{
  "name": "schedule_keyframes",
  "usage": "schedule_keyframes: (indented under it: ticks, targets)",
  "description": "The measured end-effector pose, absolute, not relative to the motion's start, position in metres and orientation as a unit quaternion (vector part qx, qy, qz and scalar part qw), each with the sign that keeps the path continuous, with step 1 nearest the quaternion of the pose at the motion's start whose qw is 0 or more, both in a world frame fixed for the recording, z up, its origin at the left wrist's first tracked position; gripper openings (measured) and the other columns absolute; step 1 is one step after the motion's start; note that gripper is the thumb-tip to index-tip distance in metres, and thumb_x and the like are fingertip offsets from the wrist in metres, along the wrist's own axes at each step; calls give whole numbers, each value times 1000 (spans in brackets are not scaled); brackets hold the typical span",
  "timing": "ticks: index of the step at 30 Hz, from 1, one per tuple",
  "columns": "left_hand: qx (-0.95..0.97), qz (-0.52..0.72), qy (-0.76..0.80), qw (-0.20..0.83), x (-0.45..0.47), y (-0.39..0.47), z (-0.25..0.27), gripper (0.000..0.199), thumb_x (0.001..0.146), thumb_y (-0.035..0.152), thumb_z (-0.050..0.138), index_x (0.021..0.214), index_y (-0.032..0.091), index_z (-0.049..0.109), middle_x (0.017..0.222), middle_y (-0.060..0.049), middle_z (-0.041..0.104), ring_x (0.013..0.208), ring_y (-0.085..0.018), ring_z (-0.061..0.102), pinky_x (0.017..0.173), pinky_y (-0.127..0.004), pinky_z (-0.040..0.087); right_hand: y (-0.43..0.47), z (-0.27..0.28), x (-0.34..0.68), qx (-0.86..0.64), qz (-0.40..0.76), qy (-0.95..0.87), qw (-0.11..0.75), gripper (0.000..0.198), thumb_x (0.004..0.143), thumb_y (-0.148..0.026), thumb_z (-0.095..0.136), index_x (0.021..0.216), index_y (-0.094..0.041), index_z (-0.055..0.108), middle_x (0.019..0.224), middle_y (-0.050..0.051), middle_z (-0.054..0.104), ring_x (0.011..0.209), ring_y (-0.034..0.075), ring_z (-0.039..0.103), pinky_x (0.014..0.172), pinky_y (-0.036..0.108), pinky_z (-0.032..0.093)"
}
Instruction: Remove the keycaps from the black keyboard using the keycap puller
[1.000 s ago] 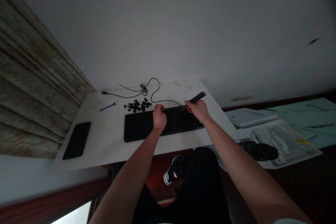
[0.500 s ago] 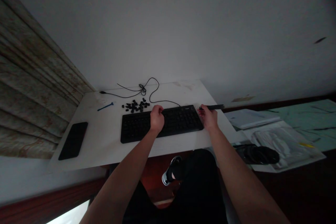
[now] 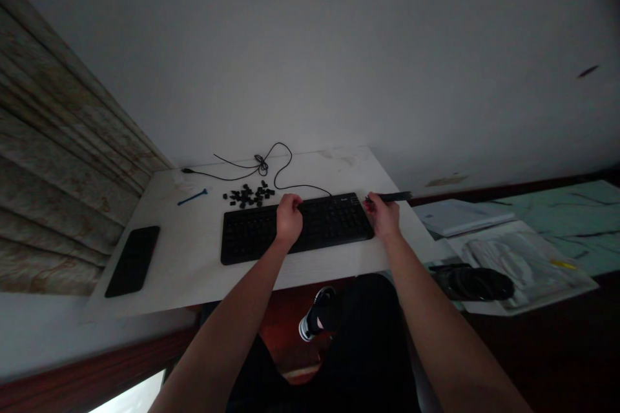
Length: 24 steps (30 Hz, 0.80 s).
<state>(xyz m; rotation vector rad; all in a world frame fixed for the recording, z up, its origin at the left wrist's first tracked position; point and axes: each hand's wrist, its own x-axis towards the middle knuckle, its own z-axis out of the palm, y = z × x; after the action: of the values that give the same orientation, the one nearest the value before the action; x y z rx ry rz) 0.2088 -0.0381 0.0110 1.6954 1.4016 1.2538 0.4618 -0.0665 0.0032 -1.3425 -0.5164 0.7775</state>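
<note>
the black keyboard (image 3: 334, 219) lies on the white counter (image 3: 191, 245). over its middle the left hand (image 3: 289, 221) curls, though i can't tell whether its grip pinches anything; at the keyboard's right end, the right hand (image 3: 386, 216) pinches a slim dark tool (image 3: 399, 196). loose keycaps (image 3: 247, 195) lie behind, a phone (image 3: 133, 261) far left.

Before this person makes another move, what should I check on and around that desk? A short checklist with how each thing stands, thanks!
1. Keyboard resting on the desk: ok.
2. Long dark item held in the right hand: ok.
3. Left hand, over the keyboard, holding nothing: cannot tell; fingers are curled.
4. Small black pieces gathered in a container: not ok; loose behind the keyboard.
5. Cable untangled: not ok; bunched midway.
</note>
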Motion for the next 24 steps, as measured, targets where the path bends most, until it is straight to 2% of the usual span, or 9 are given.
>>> schedule_keyframes:
  ticks: [5,11,16,20,22,24]
  targets:
    - [651,454,532,295,211,-38,12,34,70,-7,40,81,20,58,89,-3,62,89,-16,61,86,-31,51,-65,3,461,-613,334,-239,675,33,62,-41,81,74,-16,64,60,1,66,48,13,58,41,22,43]
    - [703,397,519,280,214,-41,17,29,72,-1,53,91,20,60,98,-4,63,97,-19,61,91,-34,52,-57,19,454,-637,337,-258,643,32,65,-41,82,75,-15,66,57,2,65,44,13,56,38,22,43]
    - [749,354,507,236,215,-46,22,32,77,6,60,105,20,62,106,-7,65,103,-22,60,96,-38,50,-53,49,422,-649,349,-420,530,28,71,-40,80,79,-14,72,62,5,70,48,14,60,41,22,45]
    - [790,322,480,204,216,-48,25,38,81,22,70,118,21,63,111,-8,65,109,-26,59,99,-42,48,-53,65,395,-643,363,-513,438,24,78,-39,76,75,-15,73,62,5,70,50,15,61,44,22,44]
    - [801,315,468,202,216,-47,25,36,83,30,73,117,22,65,110,-8,66,108,-26,59,98,-42,48,-54,70,387,-643,353,-547,404,23,80,-39,75,72,-17,73,59,3,68,50,16,61,45,23,42]
    - [800,317,466,205,216,-46,24,24,86,30,70,109,22,69,106,-8,68,104,-26,60,95,-42,48,-54,73,381,-644,317,-588,373,23,78,-37,77,67,-19,71,55,2,66,50,16,61,46,23,39]
